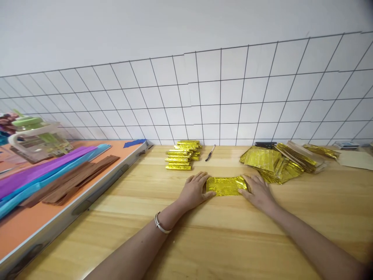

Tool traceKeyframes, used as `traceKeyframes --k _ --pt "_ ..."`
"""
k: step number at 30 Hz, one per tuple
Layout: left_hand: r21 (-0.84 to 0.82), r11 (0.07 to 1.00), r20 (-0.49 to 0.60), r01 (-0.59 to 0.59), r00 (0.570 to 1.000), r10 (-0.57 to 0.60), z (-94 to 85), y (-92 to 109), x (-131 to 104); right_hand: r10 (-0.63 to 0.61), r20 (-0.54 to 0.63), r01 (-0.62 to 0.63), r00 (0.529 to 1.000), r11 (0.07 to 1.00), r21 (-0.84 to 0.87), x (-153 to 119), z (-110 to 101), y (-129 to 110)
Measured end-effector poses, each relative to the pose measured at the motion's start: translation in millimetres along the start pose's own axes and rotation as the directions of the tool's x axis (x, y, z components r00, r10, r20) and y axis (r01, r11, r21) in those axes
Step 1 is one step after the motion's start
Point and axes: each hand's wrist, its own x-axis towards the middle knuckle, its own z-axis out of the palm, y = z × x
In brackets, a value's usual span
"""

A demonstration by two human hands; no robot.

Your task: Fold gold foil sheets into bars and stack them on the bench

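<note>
A shiny gold foil sheet (225,186) lies on the wooden table in front of me, creased and spread between my hands. My left hand (196,189) grips its left end, thumb along the near edge and fingers curled over the far side. At the right end my right hand (258,191) pinches the foil in the same way, its thumb on the near corner. Just beyond my left hand is a stack of narrow folded gold foil strips (180,157). A fanned pile of flat gold foil sheets (265,161) sits beyond my right hand.
A pen (210,153) lies between the two gold piles. To the left, a raised orange board (122,159) carries brown strips (72,179), purple and blue strips, and a clear container with a green-lidded bottle (27,122). A beige card (355,160) rests at far right. A tiled wall stands behind.
</note>
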Motion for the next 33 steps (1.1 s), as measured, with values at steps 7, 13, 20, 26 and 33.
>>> traceKeyframes --k 7,13,20,26,33 --pt "-0.044 0.999 -0.042 0.004 0.999 -0.006 2.2 1.8 -1.7 -0.069 -0.102 0.083 0.992 0.986 0.144 -3.5 -5.3 -2.1" --pt "-0.091 0.996 -0.064 -0.018 0.998 0.012 -0.9 4.1 -1.5 -0.097 -0.082 0.114 0.992 0.962 0.249 -3.4 -8.0 -2.7" --pt "-0.124 0.992 -0.152 -0.013 0.988 -0.006 -7.3 12.2 -1.9 -0.088 -0.083 0.108 0.993 0.951 0.289 -4.4 -9.5 -3.1" --pt "-0.177 0.982 -0.145 -0.064 0.989 0.038 -6.7 14.8 -1.9 -0.073 -0.168 0.128 0.983 0.929 0.347 -9.7 -17.1 -9.0" --pt "-0.067 0.985 -0.157 -0.157 0.977 0.145 -5.0 17.3 -2.9 -0.123 -0.264 0.218 0.957 0.903 0.370 -13.6 -27.1 -18.1"
